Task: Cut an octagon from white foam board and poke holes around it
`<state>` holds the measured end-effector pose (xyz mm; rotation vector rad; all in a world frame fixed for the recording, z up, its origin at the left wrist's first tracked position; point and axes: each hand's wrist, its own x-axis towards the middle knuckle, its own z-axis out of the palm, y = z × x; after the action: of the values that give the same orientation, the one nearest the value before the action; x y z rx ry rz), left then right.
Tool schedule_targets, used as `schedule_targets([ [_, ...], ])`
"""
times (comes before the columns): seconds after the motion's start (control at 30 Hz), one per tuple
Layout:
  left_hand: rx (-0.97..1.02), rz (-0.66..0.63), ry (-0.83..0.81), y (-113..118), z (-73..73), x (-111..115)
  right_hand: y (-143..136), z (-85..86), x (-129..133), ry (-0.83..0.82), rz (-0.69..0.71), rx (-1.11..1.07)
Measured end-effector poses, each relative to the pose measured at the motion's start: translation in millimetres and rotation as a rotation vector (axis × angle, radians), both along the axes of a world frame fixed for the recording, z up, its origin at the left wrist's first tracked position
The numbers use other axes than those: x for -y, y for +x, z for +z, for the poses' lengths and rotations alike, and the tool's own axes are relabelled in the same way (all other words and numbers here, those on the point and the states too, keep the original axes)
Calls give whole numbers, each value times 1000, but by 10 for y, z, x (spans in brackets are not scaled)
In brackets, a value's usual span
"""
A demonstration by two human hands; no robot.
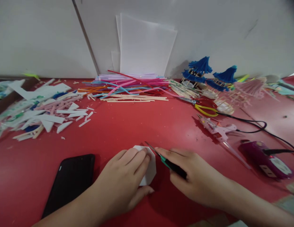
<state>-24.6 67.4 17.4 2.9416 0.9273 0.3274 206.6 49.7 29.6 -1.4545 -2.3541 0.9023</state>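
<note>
A small white board piece [150,168] with angled corners lies on the red table, partly covered by my left hand [129,175]. That hand's fingers are bent over it and the thumb rests by its lower edge, holding it down. My right hand [194,175] is closed around a utility knife [171,165] with a black and green handle. The knife's thin blade is out, pointing up and left near the piece's upper right edge. Whether the blade touches the board, I cannot tell.
A black phone [69,181] lies left of my arm. White offcuts [49,118] pile up at the left. Pipe cleaners [135,83] lie at the back. To the right are yellow-handled scissors [206,110], a glue gun [218,127], a purple power block [266,159] and blue-roofed models [200,69].
</note>
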Motion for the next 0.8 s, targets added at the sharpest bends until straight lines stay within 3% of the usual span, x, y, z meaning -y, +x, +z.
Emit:
schedule_targets([
  [0.8, 90, 7, -145, 32, -17, -25, 20, 32, -27, -7, 47, 23],
])
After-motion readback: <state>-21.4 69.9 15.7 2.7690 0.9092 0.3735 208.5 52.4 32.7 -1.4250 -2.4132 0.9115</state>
